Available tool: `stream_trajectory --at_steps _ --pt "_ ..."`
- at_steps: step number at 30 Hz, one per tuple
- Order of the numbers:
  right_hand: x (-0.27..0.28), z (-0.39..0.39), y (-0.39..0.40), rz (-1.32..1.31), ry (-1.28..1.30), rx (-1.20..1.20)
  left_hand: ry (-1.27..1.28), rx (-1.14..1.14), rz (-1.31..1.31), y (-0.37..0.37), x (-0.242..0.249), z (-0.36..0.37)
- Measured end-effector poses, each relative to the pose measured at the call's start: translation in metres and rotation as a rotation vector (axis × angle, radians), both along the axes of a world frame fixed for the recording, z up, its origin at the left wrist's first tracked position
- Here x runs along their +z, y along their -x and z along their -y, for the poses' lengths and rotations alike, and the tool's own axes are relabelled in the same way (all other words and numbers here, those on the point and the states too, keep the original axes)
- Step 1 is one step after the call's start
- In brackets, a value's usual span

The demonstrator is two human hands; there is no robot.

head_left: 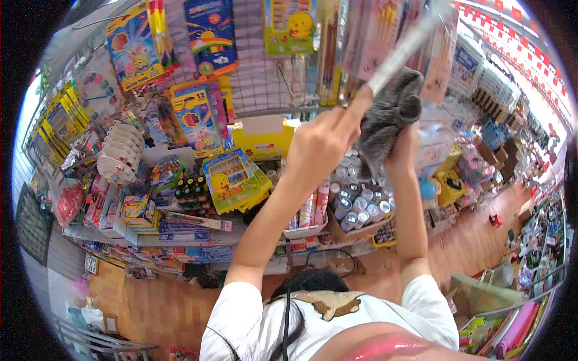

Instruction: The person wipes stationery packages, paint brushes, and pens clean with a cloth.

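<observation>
My left hand [319, 144] is closed around the lower end of a long whitish stick [406, 51], which slants up to the right and is blurred at its top. Just to the right, a grey fuzzy cloth [391, 117] is bunched up, with my right hand [406, 147] closed on its lower right side. Most of the right hand's fingers are hidden by the cloth. Both arms are raised in front of hanging packets of brushes [382, 30].
Below my hands stand a box of round-topped bottles [361, 210] and a yellow carton [262, 141]. Colour pencil packs [211, 42] hang on the wire rack at the upper left. Palettes [120, 153] are stacked on the left shelf. Wooden floor [481, 228] shows at the right.
</observation>
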State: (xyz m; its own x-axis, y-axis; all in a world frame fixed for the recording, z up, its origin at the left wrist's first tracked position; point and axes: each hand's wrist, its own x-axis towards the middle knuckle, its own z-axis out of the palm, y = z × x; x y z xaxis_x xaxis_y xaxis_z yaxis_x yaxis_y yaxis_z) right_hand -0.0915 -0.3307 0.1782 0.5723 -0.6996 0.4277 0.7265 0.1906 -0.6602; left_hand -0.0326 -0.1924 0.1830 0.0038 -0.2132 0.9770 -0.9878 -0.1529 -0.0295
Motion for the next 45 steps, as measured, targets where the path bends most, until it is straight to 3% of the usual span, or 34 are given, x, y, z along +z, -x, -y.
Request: stream_trajectory --at_steps 2,7,10,14,15,19,22,25,28,34,36,39,40,45 --pt "-0.024 -0.012 0.003 0.062 -0.06 0.221 -0.206 0.043 -0.018 0.01 -0.029 -0.001" --pt "-0.059 -0.03 0.006 -0.235 0.149 -0.008 -0.441 -0.048 -0.19 0.027 -0.064 -0.026" --pt "-0.079 -0.044 0.009 -0.284 0.008 0.118 -0.327 -0.262 -0.599 0.025 -0.089 -0.04" --pt "-0.1 -0.069 0.008 -0.438 -0.022 -0.024 -0.276 -0.187 -0.917 0.039 -0.118 -0.041" --pt "-0.105 -0.071 0.007 -0.475 0.015 -0.058 -0.19 -0.163 -0.846 0.042 -0.126 -0.038" --pt "-0.12 -0.085 0.012 -0.506 -0.007 -0.057 -0.197 -0.131 -0.995 0.043 -0.148 -0.041" --pt "-0.133 -0.084 0.014 -0.476 0.096 0.105 -0.178 -0.192 -1.052 0.046 -0.164 -0.043" --pt "-0.143 -0.088 0.014 -0.467 0.163 0.092 -0.173 -0.252 -1.248 0.05 -0.173 -0.048" --pt "-0.147 -0.085 0.016 -0.474 0.164 0.099 -0.016 -0.368 -1.09 0.049 -0.187 -0.043" --pt "-0.143 -0.035 -0.002 -0.594 0.058 0.009 -0.242 -0.39 -1.429 0.066 -0.173 -0.059" --pt "-0.157 0.014 -0.019 -0.679 0.198 -0.102 -0.246 -0.35 -1.332 0.071 -0.173 -0.062" --pt "-0.13 0.047 -0.016 -0.638 0.19 -0.202 -0.28 -0.311 -1.24 0.082 -0.17 -0.072" --pt "-0.122 0.051 -0.014 -0.502 0.198 -0.279 -0.295 -0.3 -1.219 0.085 -0.168 -0.075" --pt "-0.133 -0.008 -0.001 -0.632 0.143 -0.218 -0.264 -0.304 -1.261 0.078 -0.172 -0.074"
